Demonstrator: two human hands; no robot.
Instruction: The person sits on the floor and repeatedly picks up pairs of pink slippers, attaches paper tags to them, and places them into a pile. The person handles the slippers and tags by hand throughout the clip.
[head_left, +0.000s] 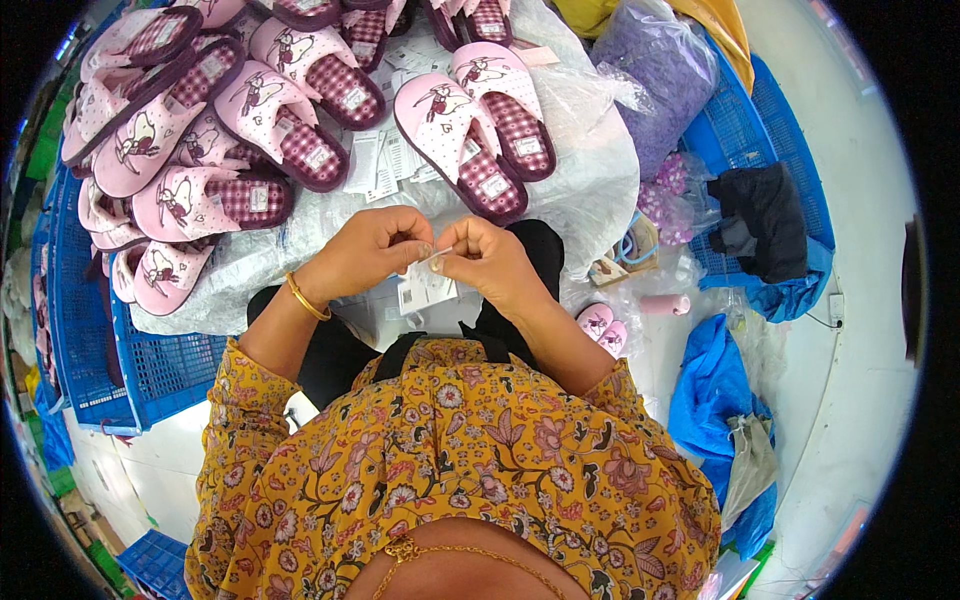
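My left hand point(380, 245) and my right hand point(492, 262) meet fingertip to fingertip over my lap, both closed in a pinch. A thin whitish strand or edge shows between the fingertips. From there a white paper hang tag point(425, 290) dangles just below the fingers. Just beyond my hands, on a table covered in clear plastic, lies a pair of pink slippers point(462, 135) with maroon checked insoles. More loose white tags point(375, 170) lie beside that pair. To the left, several similar slippers point(240, 195) are heaped, some with labels on their insoles.
Blue plastic crates point(165, 375) stand at the left of the table. On the right are a bag of purple material point(655, 85), dark cloth point(760, 220) on another blue crate, and a blue plastic sheet point(710, 390) on the floor. Small pink slippers point(602, 328) lie below the table edge.
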